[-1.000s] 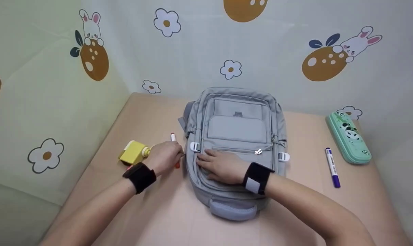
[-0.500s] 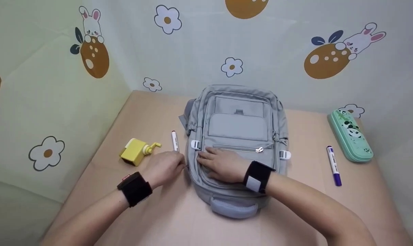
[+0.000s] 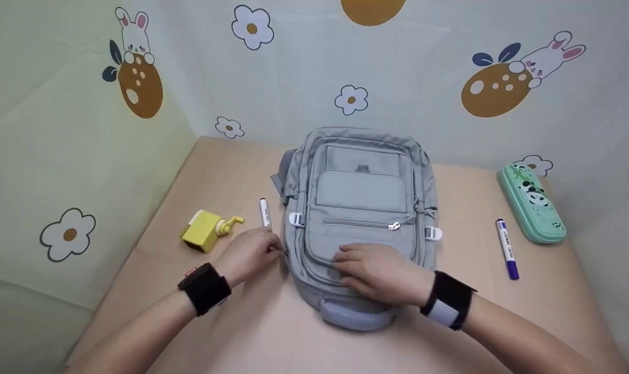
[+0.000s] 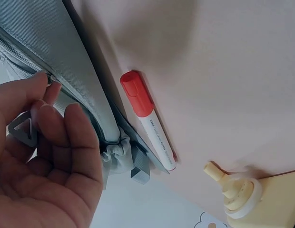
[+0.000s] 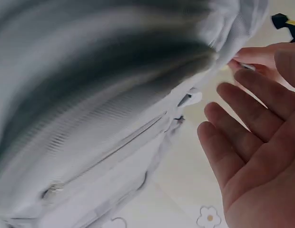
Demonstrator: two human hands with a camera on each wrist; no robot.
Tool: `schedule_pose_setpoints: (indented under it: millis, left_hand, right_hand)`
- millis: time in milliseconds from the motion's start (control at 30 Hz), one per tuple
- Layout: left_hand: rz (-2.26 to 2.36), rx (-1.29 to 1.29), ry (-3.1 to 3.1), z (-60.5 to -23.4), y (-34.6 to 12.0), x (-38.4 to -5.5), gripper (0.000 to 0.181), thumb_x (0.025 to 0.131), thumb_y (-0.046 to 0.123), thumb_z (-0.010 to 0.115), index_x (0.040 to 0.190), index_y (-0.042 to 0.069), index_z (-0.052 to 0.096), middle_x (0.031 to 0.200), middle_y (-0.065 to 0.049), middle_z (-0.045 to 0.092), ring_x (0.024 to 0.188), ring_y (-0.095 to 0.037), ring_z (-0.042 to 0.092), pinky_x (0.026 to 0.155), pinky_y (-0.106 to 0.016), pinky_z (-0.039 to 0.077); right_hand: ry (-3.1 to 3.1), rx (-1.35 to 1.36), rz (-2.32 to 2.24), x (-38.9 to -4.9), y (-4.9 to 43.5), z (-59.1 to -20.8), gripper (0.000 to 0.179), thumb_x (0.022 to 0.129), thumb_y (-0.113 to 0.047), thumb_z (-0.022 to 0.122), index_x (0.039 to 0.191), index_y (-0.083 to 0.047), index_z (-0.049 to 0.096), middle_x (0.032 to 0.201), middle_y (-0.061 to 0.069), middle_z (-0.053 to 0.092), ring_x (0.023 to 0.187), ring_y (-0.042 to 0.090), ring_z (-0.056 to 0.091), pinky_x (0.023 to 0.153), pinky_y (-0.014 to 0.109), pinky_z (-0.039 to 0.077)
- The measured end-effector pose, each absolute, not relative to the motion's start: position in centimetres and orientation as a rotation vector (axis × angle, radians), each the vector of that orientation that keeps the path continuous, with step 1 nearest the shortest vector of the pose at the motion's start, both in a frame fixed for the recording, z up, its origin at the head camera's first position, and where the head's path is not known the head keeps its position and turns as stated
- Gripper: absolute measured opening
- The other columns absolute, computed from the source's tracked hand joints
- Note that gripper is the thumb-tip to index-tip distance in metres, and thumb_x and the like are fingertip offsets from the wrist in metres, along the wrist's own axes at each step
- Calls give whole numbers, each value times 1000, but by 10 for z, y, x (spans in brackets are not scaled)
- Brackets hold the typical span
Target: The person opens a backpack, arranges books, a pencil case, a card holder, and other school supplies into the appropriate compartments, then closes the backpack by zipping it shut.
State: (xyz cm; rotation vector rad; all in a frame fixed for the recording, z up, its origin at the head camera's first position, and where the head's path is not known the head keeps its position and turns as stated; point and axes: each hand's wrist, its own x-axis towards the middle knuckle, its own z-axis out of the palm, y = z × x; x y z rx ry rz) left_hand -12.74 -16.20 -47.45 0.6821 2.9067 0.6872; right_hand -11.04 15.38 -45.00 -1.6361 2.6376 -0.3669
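Observation:
A grey backpack (image 3: 364, 192) lies on its back, front pockets up and the carry handle (image 3: 357, 315) toward me. At its lower left side my left hand (image 3: 249, 254) pinches a zipper pull (image 4: 24, 141) between thumb and fingers; the left wrist view shows its grey triangular ring inside the curled fingers, beside the zipper seam. My right hand (image 3: 382, 272) is over the lower front pocket with fingers extended. In the right wrist view its palm shows with nothing in it. A red-capped marker (image 4: 147, 121) lies beside the bag, its cap end hidden by my left hand in the head view.
A yellow bottle (image 3: 202, 231) with a crank-like spout lies left of the hands. On the right are a purple-capped marker (image 3: 508, 249) and a mint pencil case (image 3: 533, 205) with panda prints. Patterned curtain (image 3: 293, 78) hangs behind and along the sides of the table.
My left hand has slid toward me along the bag's left side, uncovering the yellow bottle's spout. The right hand has lifted from the front pocket and shifted right and toward me.

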Motion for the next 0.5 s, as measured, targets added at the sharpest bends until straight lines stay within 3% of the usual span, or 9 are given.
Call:
schedule_pose_setpoints:
  millis: [133,267,500]
  left_hand:
    - [664,661,2928,-476,-164,-126,6,91,10,75,94,14,77,86,4,67,80,-15,63,75,-37,53]
    - [658,551,2921,-477,-163,-124,8,90,10,73,93,17,77,86,6,68,81,-15,64,78,-37,54]
    - [641,488,2903,-476,-161,-124,7,90,12,73,90,19,75,83,7,66,77,-13,62,74,-36,54]
  right_hand:
    - [2714,-1674,-447,-91,178,-460,28,97,-29,70,116,-10,74,114,3,72,113,22,65,100,41,50]
    - [2821,-1666,-490,-77,198,-473,18,89,-25,78,102,-13,77,99,-4,69,93,15,63,83,35,53]
    - [2985,-1582,-561,-64,211,-489,12,84,-21,83,94,-19,76,89,-11,66,79,10,60,67,29,50]
